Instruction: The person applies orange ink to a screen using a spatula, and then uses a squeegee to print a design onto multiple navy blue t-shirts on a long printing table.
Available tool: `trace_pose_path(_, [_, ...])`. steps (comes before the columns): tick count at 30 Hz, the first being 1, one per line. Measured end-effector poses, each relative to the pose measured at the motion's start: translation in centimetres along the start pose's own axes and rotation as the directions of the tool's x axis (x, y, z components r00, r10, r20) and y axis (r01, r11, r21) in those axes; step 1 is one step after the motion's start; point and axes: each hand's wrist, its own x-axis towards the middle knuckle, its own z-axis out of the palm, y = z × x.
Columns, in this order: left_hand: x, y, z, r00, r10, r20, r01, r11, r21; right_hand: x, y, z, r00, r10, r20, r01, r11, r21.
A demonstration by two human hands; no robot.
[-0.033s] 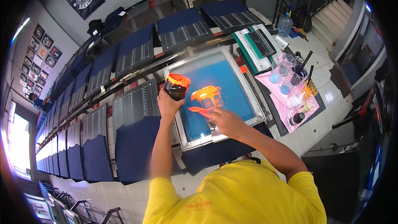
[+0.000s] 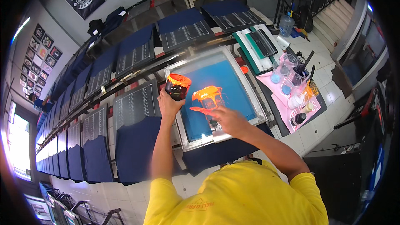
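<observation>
My left hand [image 2: 169,105] grips a dark jar [image 2: 175,93] whose rim and mouth are smeared with bright orange ink. It is held above the left part of a screen-printing frame [image 2: 260,117] with a blue mesh [image 2: 233,82]. In my right hand [image 2: 228,121], slightly blurred, is a spatula [image 2: 201,110] coated in orange, pointing left toward the jar. A thick pool of orange ink [image 2: 207,93] lies on the mesh beyond the spatula, over a printed design area. The fingers of my right hand close round the spatula's handle, which they mostly hide.
Rows of printing boards [image 2: 135,100] with navy cloth [image 2: 137,146] stretch left and back. On the right, a pink cloth [image 2: 278,109] bears several plastic cups [image 2: 276,77]. Squeegees [image 2: 262,43] lie behind it. A water bottle [image 2: 286,26] stands near the stairs [image 2: 333,21].
My right hand and the spatula have shifted very slightly, the blade now lying a little more level. The jar in my left hand stays in nearly the same place.
</observation>
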Motion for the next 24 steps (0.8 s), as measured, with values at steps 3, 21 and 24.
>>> trace_pose_path(3, [0.0,-0.4,0.1,1.0,0.019,-0.005,-0.019,1.0,-0.016,-0.2,1.0,-2.0,0.989,0.034,-0.146,-0.022,0.996,0.084])
trace_pose_path(21, [-0.9,-1.5,-0.5,0.905,0.402,-0.141,-0.421,0.893,-0.161,4.2,1.5,-7.8,0.938,0.083,-0.336,0.032,0.946,0.322])
trace_pose_path(24, [-1.2,-1.3,-0.6,0.902,0.415,-0.119,-0.43,0.89,-0.149,6.1,2.1,-7.6,0.959,-0.026,-0.282,0.084,0.977,0.195])
